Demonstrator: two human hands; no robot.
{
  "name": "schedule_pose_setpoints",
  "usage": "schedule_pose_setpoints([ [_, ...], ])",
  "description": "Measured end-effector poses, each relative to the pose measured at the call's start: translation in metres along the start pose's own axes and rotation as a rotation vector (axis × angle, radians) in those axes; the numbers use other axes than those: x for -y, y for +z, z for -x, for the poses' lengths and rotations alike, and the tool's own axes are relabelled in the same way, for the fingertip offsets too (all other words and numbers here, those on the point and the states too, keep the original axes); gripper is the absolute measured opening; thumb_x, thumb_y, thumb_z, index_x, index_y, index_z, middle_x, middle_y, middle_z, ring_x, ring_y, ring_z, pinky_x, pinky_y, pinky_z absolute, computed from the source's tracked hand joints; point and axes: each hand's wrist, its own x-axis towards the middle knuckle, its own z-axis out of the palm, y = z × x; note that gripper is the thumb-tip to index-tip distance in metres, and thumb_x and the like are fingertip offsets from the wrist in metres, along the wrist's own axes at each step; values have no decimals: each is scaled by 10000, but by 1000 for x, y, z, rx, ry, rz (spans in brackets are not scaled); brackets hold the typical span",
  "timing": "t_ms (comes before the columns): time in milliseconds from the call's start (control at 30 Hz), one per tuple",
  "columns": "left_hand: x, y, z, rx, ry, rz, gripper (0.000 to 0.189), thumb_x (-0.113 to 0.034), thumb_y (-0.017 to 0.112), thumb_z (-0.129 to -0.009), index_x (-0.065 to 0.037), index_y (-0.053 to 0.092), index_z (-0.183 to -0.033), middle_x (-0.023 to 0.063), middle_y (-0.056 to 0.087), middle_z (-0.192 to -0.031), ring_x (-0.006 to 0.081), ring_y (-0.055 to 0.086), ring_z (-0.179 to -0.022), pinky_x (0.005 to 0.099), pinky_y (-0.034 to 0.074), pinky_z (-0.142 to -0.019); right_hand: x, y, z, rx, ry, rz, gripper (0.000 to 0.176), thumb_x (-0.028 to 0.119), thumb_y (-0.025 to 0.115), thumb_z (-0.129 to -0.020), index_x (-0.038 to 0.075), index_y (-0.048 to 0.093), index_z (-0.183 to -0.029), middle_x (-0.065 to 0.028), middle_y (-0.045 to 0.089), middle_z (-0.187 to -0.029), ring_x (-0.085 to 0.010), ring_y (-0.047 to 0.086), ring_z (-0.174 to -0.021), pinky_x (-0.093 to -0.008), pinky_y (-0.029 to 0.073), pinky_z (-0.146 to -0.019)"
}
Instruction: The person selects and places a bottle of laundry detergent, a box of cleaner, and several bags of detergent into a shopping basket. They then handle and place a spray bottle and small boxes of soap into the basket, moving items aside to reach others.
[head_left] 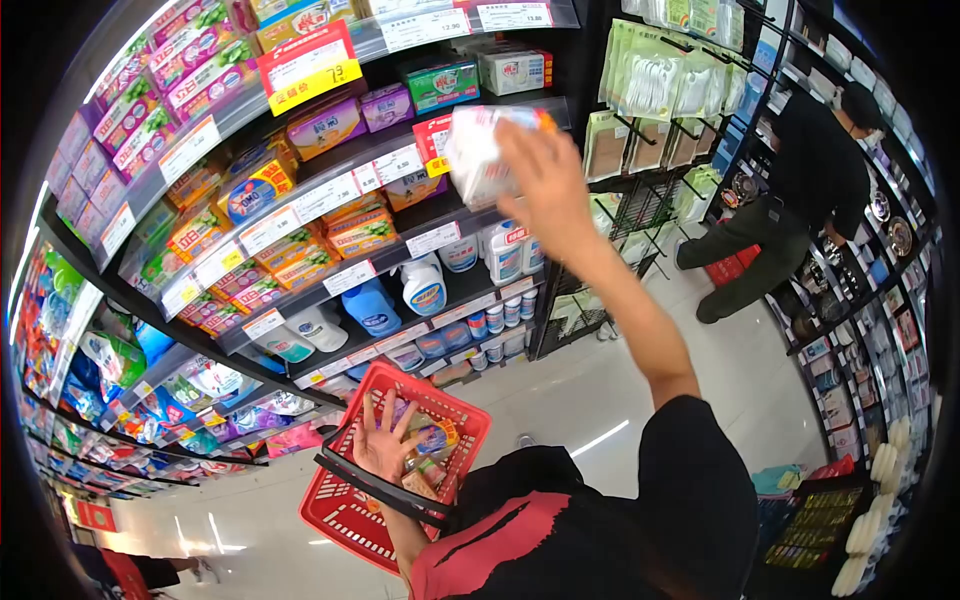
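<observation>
My right hand (540, 165) is raised in front of the shelves, its fingers closed on a white box-shaped package (480, 155) with some red and orange at its top. Motion blur hides the printing. The package overlaps a red and yellow price tag (432, 143) in the view. My left hand (385, 437) is open, palm up and fingers spread, over a red shopping basket (335, 540). The basket's black handle (383, 487) lies across my left wrist. Inside the basket are several packaged goods, among them a purple and yellow pack (437, 436), partly behind my fingers.
Shelves before me carry boxed soaps (365, 232), a blue bottle (370, 308) and white bottles (424, 287). Hanging packs (655, 80) line a rack to the right. A person in dark clothes (815, 165) bends at the right-hand shelves. Another person (125, 572) is partly visible lower left.
</observation>
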Motion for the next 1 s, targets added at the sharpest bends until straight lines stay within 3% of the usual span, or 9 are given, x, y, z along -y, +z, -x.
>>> schedule_pose_setpoints([
  [200,28,2,-16,-9,71,40,559,-261,428,-923,-206,199,-1430,149,100,-1493,460,81,-1341,759,196,-919,-111,36,-48,-57,-135,42,595,215,716,-660,28,475,-1171,-145,517,-1182,-310,492,-1078,-407,382,-958],
  [233,32,1,-19,-9,79,27,561,-258,428,-922,-206,197,-1431,150,99,-1493,457,78,-1343,758,196,-921,-115,41,-47,-46,-97,22,605,158,718,-650,37,464,-1186,-136,512,-1191,-312,482,-1099,-400,380,-968],
  [300,41,4,-24,-8,78,36,530,-247,428,-916,-180,255,-1413,150,116,-1490,454,72,-1345,755,197,-925,-116,44,-54,-26,-19,-13,649,44,720,-629,54,443,-1216,-117,501,-1208,-316,461,-1141,-386,375,-989],
  [400,50,4,-30,-15,73,51,501,-240,426,-906,-162,320,-1389,150,154,-1483,459,68,-1343,748,197,-936,-131,51,-57,30,-15,92,635,51,734,-612,47,462,-1186,-110,527,-1171,-310,485,-1110,-376,406,-951],
  [500,58,5,-37,-44,65,75,497,-230,425,-902,-151,327,-1383,152,164,-1480,460,72,-1343,742,217,-934,-144,62,-59,117,2,186,541,155,745,-641,24,506,-1109,-139,570,-1079,-317,523,-1047,-398,442,-892],
  [600,64,3,-42,-43,58,79,502,-232,433,-892,-145,335,-1377,155,180,-1474,470,97,-1335,736,249,-926,-148,67,-67,171,117,27,492,285,740,-672,-16,535,-1003,-189,590,-988,-343,555,-974,-415,469,-830],
  [733,68,3,-46,-39,45,91,501,-236,441,-887,-145,347,-1371,154,185,-1472,475,108,-1331,736,251,-924,-135,87,-69,-39,94,186,505,346,741,-686,-58,535,-910,-231,586,-900,-403,570,-895,-439,485,-765],
  [833,69,1,-46,-59,50,97,497,-238,447,-885,-140,360,-1364,156,188,-1471,474,109,-1331,737,248,-924,-132,77,-78,87,150,29,524,344,755,-671,-60,531,-917,-248,580,-887,-412,575,-870,-452,491,-746],
  [1000,66,4,-35,-69,79,95,479,-221,447,-886,-127,380,-1351,160,198,-1467,465,104,-1336,739,250,-920,-118,90,-81,-38,166,79,568,290,775,-626,-69,528,-991,-254,566,-914,-401,584,-843,-447,495,-727],
])
